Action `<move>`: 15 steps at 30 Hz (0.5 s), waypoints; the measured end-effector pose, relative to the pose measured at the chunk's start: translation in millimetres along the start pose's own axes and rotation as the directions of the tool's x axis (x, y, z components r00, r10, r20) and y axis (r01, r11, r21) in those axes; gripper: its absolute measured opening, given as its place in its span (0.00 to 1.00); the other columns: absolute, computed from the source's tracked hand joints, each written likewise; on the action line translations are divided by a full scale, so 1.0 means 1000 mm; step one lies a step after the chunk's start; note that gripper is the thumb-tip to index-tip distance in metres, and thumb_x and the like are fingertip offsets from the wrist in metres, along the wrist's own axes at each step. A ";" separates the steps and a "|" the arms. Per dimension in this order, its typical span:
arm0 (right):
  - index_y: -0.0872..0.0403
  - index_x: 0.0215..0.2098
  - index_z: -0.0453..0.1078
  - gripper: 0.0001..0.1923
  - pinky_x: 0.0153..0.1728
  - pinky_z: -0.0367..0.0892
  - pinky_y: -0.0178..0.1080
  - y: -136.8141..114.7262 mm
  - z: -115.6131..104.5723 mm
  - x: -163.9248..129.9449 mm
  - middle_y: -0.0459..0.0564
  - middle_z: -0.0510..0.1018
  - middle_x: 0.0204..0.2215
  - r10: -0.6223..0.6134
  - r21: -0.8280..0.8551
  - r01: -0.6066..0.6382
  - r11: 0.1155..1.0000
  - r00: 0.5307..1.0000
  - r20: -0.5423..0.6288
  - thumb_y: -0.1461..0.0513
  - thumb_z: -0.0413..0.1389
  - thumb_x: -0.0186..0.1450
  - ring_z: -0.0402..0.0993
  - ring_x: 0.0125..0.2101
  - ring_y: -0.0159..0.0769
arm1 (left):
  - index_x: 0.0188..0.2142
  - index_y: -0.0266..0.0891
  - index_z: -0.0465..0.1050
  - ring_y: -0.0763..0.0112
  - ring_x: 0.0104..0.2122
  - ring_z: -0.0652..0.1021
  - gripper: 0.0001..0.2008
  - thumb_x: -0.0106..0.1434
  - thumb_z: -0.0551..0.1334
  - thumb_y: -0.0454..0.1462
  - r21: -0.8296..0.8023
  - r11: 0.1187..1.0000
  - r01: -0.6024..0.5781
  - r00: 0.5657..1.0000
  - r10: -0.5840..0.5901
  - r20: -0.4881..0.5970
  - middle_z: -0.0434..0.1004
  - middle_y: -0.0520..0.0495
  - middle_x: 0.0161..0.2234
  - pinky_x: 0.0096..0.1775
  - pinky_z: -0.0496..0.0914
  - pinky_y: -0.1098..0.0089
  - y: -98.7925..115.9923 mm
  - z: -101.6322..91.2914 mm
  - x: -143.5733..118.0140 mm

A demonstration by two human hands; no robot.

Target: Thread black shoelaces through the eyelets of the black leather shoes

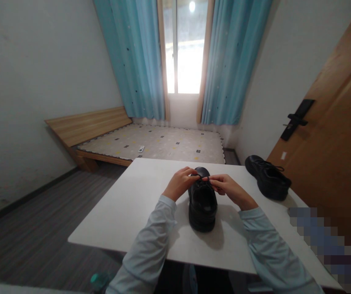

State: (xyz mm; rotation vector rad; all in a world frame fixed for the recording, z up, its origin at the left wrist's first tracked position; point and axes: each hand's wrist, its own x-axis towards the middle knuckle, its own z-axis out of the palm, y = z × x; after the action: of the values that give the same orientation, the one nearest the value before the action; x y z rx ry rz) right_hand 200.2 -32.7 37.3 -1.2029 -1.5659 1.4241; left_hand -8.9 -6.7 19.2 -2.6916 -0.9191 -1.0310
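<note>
A black lace-up shoe (202,208) stands upright on the white table, its heel toward me and its toe pointing away. Over the front of its opening, my left hand (181,181) pinches the black shoelace (200,178) from the left side. From the right, my right hand (226,188) is closed on the lace as well, its fingertips close to those of my left hand. The exact loops of the lace are too small to make out. A second black shoe (269,178) with laces rests at the table's right edge, untouched.
The white table (117,212) spans the space before me. Behind it is a bed (163,141) with a white remote (141,149) on it. A wooden door (331,163) stands on the right. A blurred patch (328,245) covers the table's right edge.
</note>
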 end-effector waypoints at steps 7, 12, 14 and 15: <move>0.61 0.39 0.74 0.24 0.16 0.41 0.30 -0.001 0.002 0.000 0.39 0.60 0.15 -0.015 -0.044 0.013 0.999 1.000 -0.026 0.51 0.58 0.53 0.49 0.15 0.22 | 0.35 0.41 0.78 0.71 0.36 0.76 0.07 0.62 0.60 0.37 -0.234 0.961 0.147 0.979 -0.175 -0.102 0.77 0.45 0.36 0.40 0.70 0.70 0.005 0.011 0.003; 0.60 0.34 0.75 0.20 0.17 0.46 0.30 -0.001 0.002 0.001 0.41 0.62 0.15 -0.134 -0.218 0.131 0.967 0.991 0.002 0.51 0.56 0.56 0.51 0.16 0.24 | 0.30 0.39 0.79 0.71 0.33 0.77 0.04 0.57 0.65 0.37 -0.488 0.830 0.272 0.932 -0.354 -0.083 0.78 0.46 0.33 0.38 0.70 0.71 0.013 0.013 0.009; 0.60 0.34 0.76 0.20 0.18 0.51 0.31 -0.001 0.002 0.001 0.44 0.66 0.17 -0.187 -0.262 0.186 0.947 0.982 0.020 0.51 0.55 0.57 0.55 0.18 0.26 | 0.30 0.40 0.79 0.72 0.32 0.76 0.04 0.55 0.66 0.36 -0.531 0.775 0.343 0.910 -0.414 -0.017 0.79 0.47 0.31 0.36 0.70 0.72 0.015 0.012 0.010; 0.59 0.34 0.76 0.19 0.20 0.54 0.31 -0.001 0.002 0.001 0.45 0.68 0.18 -0.208 -0.274 0.207 0.939 0.978 0.025 0.51 0.55 0.57 0.58 0.20 0.27 | 0.30 0.40 0.80 0.72 0.31 0.76 0.04 0.54 0.67 0.36 -0.538 0.753 0.380 0.898 -0.439 0.021 0.79 0.48 0.30 0.35 0.69 0.73 0.015 0.012 0.011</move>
State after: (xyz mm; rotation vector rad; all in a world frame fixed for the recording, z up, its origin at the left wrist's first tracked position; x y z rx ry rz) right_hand 198.0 -32.4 37.6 -1.1532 -1.8739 1.0934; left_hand 12.7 -10.0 18.5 -2.8644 -1.4346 -1.7361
